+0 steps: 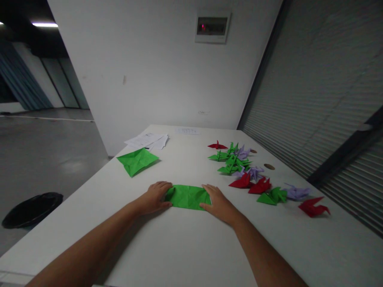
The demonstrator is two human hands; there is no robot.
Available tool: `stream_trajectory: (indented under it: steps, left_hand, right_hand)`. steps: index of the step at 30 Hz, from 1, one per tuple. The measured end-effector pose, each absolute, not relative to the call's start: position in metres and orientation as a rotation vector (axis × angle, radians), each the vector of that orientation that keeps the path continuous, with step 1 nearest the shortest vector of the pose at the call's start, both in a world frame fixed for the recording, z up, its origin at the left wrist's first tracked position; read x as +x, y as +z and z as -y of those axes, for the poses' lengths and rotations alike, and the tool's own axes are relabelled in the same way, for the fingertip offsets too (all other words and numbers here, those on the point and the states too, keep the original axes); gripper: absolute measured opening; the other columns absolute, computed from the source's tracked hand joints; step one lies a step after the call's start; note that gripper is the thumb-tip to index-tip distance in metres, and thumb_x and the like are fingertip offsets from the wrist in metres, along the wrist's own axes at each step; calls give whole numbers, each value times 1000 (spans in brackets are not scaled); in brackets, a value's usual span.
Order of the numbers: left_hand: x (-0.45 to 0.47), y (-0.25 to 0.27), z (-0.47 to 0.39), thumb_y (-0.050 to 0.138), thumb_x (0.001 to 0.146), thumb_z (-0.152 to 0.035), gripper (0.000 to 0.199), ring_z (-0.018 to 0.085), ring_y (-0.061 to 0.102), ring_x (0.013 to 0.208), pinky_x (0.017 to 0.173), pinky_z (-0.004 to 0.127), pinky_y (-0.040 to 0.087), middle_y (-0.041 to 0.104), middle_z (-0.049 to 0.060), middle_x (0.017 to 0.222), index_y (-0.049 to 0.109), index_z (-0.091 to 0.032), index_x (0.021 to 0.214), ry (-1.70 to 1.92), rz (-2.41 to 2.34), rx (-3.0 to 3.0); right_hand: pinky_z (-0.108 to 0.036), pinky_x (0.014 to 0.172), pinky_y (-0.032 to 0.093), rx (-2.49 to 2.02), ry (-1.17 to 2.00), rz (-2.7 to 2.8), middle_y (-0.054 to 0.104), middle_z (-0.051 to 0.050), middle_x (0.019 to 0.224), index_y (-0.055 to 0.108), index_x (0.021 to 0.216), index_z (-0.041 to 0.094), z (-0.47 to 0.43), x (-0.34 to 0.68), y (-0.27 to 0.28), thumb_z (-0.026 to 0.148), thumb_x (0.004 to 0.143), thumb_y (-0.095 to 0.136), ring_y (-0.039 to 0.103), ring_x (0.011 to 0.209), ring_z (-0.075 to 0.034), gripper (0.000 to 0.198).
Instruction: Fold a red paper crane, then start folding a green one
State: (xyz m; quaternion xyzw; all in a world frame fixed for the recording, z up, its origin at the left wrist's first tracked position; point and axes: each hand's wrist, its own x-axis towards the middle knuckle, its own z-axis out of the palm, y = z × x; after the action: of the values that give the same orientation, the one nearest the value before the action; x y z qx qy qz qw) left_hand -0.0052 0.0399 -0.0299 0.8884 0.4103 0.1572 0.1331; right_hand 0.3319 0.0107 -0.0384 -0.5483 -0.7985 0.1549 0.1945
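A sheet of green origami paper [188, 197], folded into a wide rectangle with creases across it, lies in front of me on the white table. Its left end is gripped by my left hand [156, 196], thumb at the near edge and fingers at the far one. On the opposite end my right hand [218, 202] has the same kind of hold, with the thumb near the lower corner. A second green sheet [137, 160], creased and opened out, rests farther off to the left.
Folded paper cranes in green [235, 162], red [261, 185] and purple [297, 192] line the table's right side, beside round holes [269, 166]. White papers [148, 140] lie at the back left. A black-lined bin [32, 209] stands left of the table [179, 247]. Window blinds [314, 99] border the right.
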Motion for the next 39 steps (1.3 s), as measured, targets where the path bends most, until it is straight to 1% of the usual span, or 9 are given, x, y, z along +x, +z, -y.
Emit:
stream_trajectory:
  steps: [9,15,20,24,27,31,33,36,39]
  left_hand:
    - [-4,-26,-37,93,68,-31,83,34,54,127,111,48,46,57,14,139,56,-23,141,564,-1149,2454]
    - [-1,-25,-31,91,65,-16,81,31,52,127,112,48,45,56,11,137,57,-23,138,744,-1071,2426]
    - [2,-22,-31,75,78,-13,59,24,63,106,97,42,54,66,6,115,59,-24,134,984,-1076,2364]
    - [4,-14,-31,65,87,-14,23,20,64,89,84,35,54,68,4,95,67,-21,108,1177,-933,2387]
    - [3,-10,-31,64,88,-13,10,20,63,91,82,34,52,67,5,91,70,-20,92,1161,-745,2501]
    - [-3,-11,-30,70,84,-15,11,23,64,98,87,37,53,68,7,101,73,-21,93,979,-635,2559]
    - [-7,-13,-30,76,84,-24,15,25,65,106,93,39,54,69,9,113,74,-21,99,838,-619,2531]
    - [-12,-12,-28,84,80,-50,44,29,63,118,101,41,54,66,13,129,74,-21,112,650,-565,2480]
    - [-15,-9,-27,73,85,-68,62,33,62,124,107,45,51,65,16,134,72,-20,124,533,-480,2446]
  right_hand:
    - [-51,112,46,-1316,393,2098,63,-15,132,53,148,18,-6,328,-29,14,70,83,56,124,-32,84]
    - [-47,102,51,-1310,457,1966,69,-12,118,63,133,19,-6,326,-29,10,74,75,64,110,-28,61]
    - [-42,94,54,-1254,498,1885,73,-9,109,70,120,20,-8,327,-26,11,76,72,68,102,-27,45]
    - [-38,84,54,-1029,399,1951,71,-7,91,76,95,20,-6,329,-17,11,81,70,66,90,-24,18]
    - [-36,80,54,-913,365,2027,68,-7,87,76,87,20,-2,332,-12,7,82,66,64,88,-23,17]
    - [-37,87,54,-911,429,2222,69,-7,95,80,93,22,5,338,-6,1,78,65,64,96,-23,30]
    - [-39,93,53,-935,502,2308,70,-8,103,81,97,22,9,340,-4,1,78,68,64,102,-24,31]
    - [-41,100,51,-977,590,2375,70,-10,112,81,102,22,14,340,-1,9,80,76,63,110,-25,27]
    - [-43,105,50,-1041,638,2407,68,-11,120,81,107,21,17,340,1,21,76,86,62,116,-28,31]
